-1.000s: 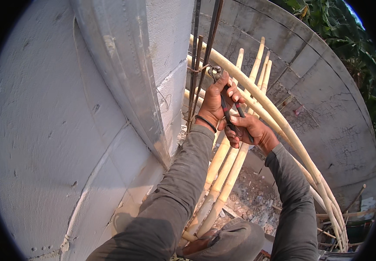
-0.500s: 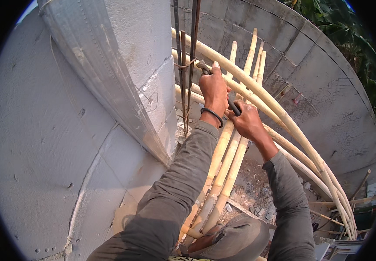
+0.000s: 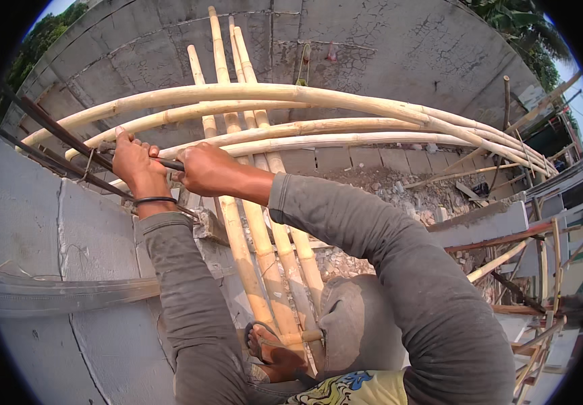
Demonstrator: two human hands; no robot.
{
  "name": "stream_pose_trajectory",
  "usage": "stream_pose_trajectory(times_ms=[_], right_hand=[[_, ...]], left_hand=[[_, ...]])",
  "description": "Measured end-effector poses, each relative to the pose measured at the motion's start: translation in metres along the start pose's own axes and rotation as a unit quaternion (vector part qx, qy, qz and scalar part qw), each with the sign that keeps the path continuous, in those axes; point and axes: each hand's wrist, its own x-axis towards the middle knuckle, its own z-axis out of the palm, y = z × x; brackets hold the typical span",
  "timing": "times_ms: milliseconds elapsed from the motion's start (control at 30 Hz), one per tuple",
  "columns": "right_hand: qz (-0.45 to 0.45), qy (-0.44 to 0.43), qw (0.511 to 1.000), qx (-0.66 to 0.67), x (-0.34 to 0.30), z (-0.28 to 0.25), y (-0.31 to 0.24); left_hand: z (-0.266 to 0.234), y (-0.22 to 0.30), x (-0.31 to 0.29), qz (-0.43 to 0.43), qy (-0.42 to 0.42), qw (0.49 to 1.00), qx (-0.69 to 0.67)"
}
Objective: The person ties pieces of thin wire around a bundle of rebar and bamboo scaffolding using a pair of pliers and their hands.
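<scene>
My left hand (image 3: 142,162), with a dark band on its wrist, is closed round a dark metal hand tool that looks like pincers (image 3: 168,163). My right hand (image 3: 205,169) is closed on the handle end of the same tool. The tool's head sits beside several upright steel rebars (image 3: 55,128), partly hidden by my left hand. A thin wire tie (image 3: 89,164) loops round the rebars near that hand. I cannot tell whether the tool's jaws touch the wire.
Long curved bamboo poles (image 3: 291,92) cross ahead of my hands. More bamboo poles (image 3: 264,253) run beneath me, with my sandalled foot (image 3: 271,347) on them. A grey block wall (image 3: 386,40) stands behind. Rubble (image 3: 386,185) lies below, and a metal channel (image 3: 75,295) lies against the left wall.
My view has swung, so the rebars now lean at the left. Both hands appear further left, still on the tool, and my right forearm now reaches across from the right.
</scene>
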Motion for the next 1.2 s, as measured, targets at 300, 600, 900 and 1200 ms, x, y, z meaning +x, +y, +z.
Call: stream_pose_trajectory(times_ms=[300,600,900,1200], right_hand=[[0.009,-0.393,0.564,0.726,-0.008,0.049,0.019],[-0.001,-0.216,0.651,0.727,-0.021,0.064,0.024],[0.010,-0.127,0.803,0.582,-0.013,0.059,0.001],[-0.104,0.178,0.873,0.442,0.018,0.067,-0.029]], left_hand=[[-0.058,0.005,0.001,-0.108,-0.357,0.921,-0.117],[-0.051,-0.011,-0.018,-0.165,-0.392,0.896,-0.126],[-0.052,-0.005,-0.036,0.239,0.138,0.934,0.227],[-0.083,-0.009,-0.021,0.398,0.243,0.785,0.409]])
